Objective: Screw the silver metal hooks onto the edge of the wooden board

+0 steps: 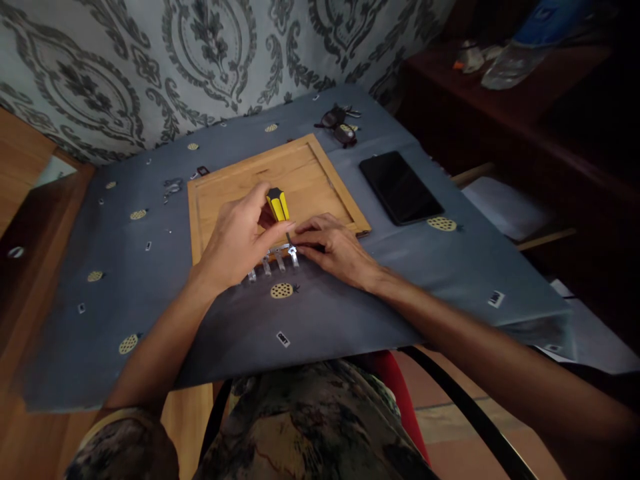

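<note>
My left hand (237, 223) is closed round a screwdriver (279, 204) with a yellow and black handle. Its thin shaft points down at the right end of a shiny metal hook rail (280, 257). The rail lies along the near edge of a framed wooden board (270, 163), with several flat prongs reaching past that edge. Close to the shaft's tip, my right hand (340, 250) has its thumb and fingers pinched together. Whatever sits between those fingertips is too small to make out. Part of the rail is hidden behind my left hand.
A grey-blue cloth (350, 313) with pineapple prints covers the table. Right of the board lies a black phone or tablet (401, 187). Sunglasses (339, 127) rest behind it, and small metal pieces (173, 188) lie left. A plastic bottle (525, 57) stands on the dark furniture at right.
</note>
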The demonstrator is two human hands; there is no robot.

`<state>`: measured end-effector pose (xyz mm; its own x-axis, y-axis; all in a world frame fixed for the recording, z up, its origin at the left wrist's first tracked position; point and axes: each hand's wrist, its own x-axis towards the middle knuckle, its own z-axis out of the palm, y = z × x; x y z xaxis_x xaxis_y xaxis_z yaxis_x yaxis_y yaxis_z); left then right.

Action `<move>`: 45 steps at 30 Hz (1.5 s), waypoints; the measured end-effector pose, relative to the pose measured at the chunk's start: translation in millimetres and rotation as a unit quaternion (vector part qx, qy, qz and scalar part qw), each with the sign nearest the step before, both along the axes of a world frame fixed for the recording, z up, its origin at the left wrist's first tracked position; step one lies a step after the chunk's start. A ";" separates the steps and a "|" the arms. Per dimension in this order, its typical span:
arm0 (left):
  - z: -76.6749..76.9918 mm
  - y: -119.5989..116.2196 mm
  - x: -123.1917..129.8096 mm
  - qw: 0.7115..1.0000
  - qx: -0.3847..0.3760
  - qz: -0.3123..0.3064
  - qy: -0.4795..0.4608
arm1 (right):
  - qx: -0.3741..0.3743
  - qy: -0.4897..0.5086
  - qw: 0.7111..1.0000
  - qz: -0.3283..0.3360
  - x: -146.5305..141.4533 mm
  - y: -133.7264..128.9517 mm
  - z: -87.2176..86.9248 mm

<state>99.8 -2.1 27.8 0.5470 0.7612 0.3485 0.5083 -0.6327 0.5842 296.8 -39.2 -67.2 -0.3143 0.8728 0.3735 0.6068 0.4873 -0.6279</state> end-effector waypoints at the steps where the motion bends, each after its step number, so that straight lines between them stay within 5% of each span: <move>1: -0.5 0.0 -0.1 1.000 -0.002 -0.004 -0.001 | -0.001 0.000 1.000 0.001 0.0 0.0 0.2; 13: -5.1 0.6 1.0 0.997 -0.039 -0.061 -0.025 | -0.005 -0.011 1.000 0.001 0.2 0.2 1.6; 35: -10.5 9.5 -1.7 0.997 -0.038 -0.055 -0.044 | -0.025 -0.029 0.998 0.050 5.5 -5.4 10.9; 45: -8.2 7.3 -1.2 0.997 -0.042 -0.059 -0.036 | 0.009 -0.030 0.999 0.020 -1.3 -6.1 4.0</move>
